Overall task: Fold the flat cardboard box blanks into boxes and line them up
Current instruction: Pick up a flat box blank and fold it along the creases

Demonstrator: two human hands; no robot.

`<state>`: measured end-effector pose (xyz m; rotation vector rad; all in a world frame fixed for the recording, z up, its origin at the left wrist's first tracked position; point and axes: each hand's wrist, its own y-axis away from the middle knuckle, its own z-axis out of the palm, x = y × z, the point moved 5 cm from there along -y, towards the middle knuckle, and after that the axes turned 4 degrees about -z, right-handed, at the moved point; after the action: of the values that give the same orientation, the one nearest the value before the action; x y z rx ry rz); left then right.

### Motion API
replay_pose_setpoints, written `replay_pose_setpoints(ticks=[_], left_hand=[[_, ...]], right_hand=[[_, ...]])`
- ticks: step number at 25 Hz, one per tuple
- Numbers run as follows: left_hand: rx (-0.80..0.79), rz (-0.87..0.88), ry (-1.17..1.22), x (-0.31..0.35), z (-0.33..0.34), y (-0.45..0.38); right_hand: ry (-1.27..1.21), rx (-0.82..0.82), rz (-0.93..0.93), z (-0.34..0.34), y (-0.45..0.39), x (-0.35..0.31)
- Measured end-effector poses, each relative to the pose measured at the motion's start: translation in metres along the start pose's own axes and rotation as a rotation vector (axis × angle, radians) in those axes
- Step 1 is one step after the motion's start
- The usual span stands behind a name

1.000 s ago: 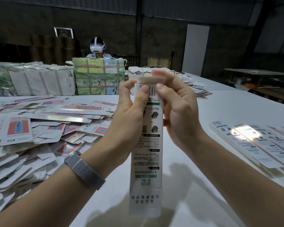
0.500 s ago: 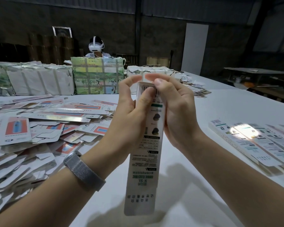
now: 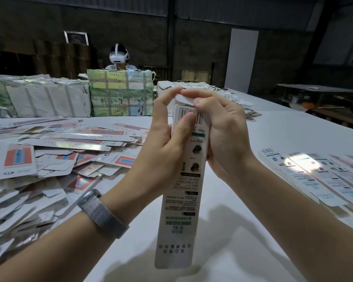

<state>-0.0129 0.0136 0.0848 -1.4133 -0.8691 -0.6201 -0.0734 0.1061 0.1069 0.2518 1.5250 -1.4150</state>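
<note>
A person's two hands hold a long, narrow white box (image 3: 183, 180) upright above a white table (image 3: 283, 139), its printed barcode end uppermost and its lower end hanging free over the table. The left hand (image 3: 163, 147) grips the box's left side, thumb pressed flat across the barcode panel, index finger arched up over the top. The right hand (image 3: 222, 131) wraps round the right side, its fingertips (image 3: 198, 102) bending the small white end flap (image 3: 184, 99) down toward the opening. Both hands are clamped on the box, close together at its upper end, fingertips almost meeting above the flap.

The step appears to be closing the top flap. To do it well, the left thumb should probably keep the walls square while the right fingers crease the flap cleanly on its fold line and slide its tongue inside the front wall, without crushing the corners. Whether the bottom end is already closed cannot be told.

To the left lies a loose heap of flat blanks (image 3: 55, 159), many with red and blue print. To the right, a row of finished boxes (image 3: 314, 176) lies side by side on the table. Wrapped bundles (image 3: 120, 92) stand at the far edge, with another person wearing a white headset (image 3: 118, 55) behind them.
</note>
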Motion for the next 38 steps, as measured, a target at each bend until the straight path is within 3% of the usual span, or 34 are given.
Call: replay_pose_setpoints(ticks=[12,19,29,34,38], left_hand=[[0.037,-0.002,0.011,0.004,-0.004,-0.001],[0.097,-0.109,0.095,0.002,-0.008,-0.002],[0.152,-0.087,0.076,0.002,-0.006,-0.002],[0.180,-0.204,0.103,-0.003,-0.007,-0.006],[0.102,-0.268,0.385,-0.002,-0.004,-0.012]], right_hand=[[0.223,-0.137,0.018,-0.006,-0.013,-0.011],[0.277,-0.199,-0.086,0.000,-0.012,-0.010],[0.458,-0.186,-0.285,0.006,-0.006,-0.009],[0.941,-0.004,-0.442,0.003,0.000,-0.019],[1.067,-0.140,-0.248,0.014,0.000,-0.012]])
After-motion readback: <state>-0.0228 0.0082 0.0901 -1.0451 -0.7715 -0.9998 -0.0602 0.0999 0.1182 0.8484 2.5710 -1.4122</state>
